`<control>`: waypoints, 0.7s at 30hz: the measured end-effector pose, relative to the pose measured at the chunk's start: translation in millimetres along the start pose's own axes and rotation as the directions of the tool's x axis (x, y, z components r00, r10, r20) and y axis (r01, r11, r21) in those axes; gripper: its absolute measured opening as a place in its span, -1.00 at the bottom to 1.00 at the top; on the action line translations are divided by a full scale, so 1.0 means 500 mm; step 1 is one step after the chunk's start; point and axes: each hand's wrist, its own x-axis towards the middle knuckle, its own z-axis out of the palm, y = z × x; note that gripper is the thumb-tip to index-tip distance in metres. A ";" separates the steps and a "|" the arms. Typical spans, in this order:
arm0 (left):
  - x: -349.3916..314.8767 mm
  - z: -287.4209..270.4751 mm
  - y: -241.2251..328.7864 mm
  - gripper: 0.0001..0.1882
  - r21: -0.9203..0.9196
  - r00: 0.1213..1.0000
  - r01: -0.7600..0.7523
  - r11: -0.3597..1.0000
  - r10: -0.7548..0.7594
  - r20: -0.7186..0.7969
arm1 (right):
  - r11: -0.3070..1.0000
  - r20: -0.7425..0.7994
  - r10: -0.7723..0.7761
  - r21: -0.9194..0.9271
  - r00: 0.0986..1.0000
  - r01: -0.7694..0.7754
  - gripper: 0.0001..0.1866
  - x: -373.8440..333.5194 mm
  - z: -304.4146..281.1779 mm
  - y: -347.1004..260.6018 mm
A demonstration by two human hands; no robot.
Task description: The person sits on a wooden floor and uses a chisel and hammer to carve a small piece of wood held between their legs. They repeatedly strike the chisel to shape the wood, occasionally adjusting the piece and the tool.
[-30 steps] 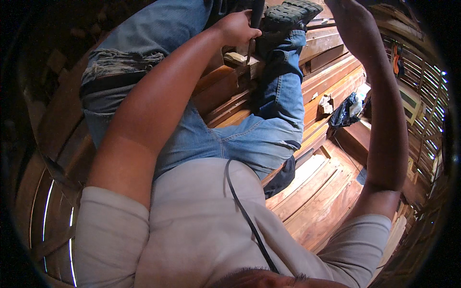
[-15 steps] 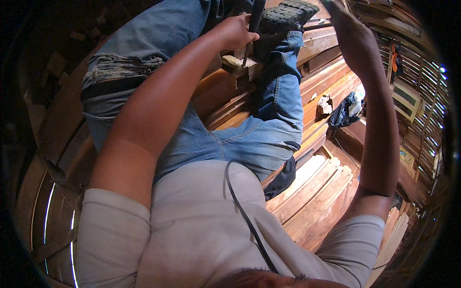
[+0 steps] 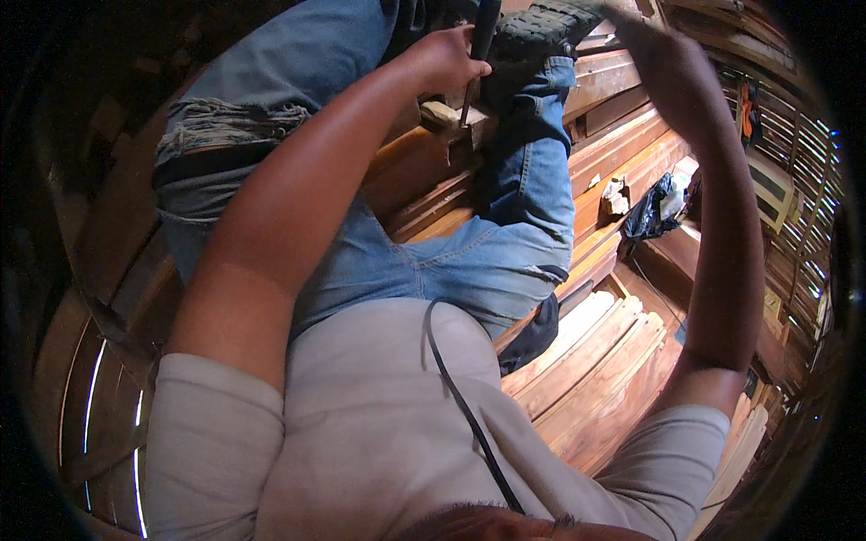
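Note:
My left hand (image 3: 444, 63) is closed around a chisel (image 3: 487, 29) with a dark handle, held nearly upright. Its thin blade points down at a reddish-brown wooden piece (image 3: 417, 149) between my legs, beside a pale chip of wood (image 3: 439, 112). The blade's tip meets the wood or ends just at it; I cannot tell which. Raised at the upper right, my right hand (image 3: 651, 50) is smeared by motion and runs toward the picture's top rim. Its fingers and anything in them cannot be made out.
My jeans-clad legs (image 3: 487, 257) straddle the wood, with a dark shoe (image 3: 546, 27) near the chisel. Stacked boards (image 3: 591, 356) lie at the right. A black plastic bag (image 3: 651, 212) and a crumpled pale thing (image 3: 616, 196) rest on timber. A slatted wall (image 3: 812, 225) stands beyond.
My right forearm and hand have shifted a little to the right. The left hand and chisel stay almost in place; the whole view has moved slightly.

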 end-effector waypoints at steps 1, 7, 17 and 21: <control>-0.013 -0.002 0.011 -0.48 0.199 0.963 0.111 0.974 -0.155 0.222 | 1.000 0.055 -0.019 0.015 0.998 0.018 -0.60 -0.013 0.027 -0.007; 0.002 0.043 -0.034 -0.49 0.043 0.991 0.039 0.998 -0.044 0.125 | 0.973 -0.368 0.091 0.229 0.925 -0.005 -0.57 -0.014 0.002 -0.021; -0.019 -0.070 0.102 -0.67 0.059 0.997 0.018 0.998 -0.014 -0.070 | 0.613 -0.022 0.626 0.631 0.779 -0.475 -0.61 -0.213 0.183 0.009; 0.005 -0.023 0.013 -0.45 0.026 0.999 -0.021 0.999 0.020 0.039 | -0.077 0.431 0.701 0.838 0.569 -0.540 -0.69 -0.312 0.316 0.018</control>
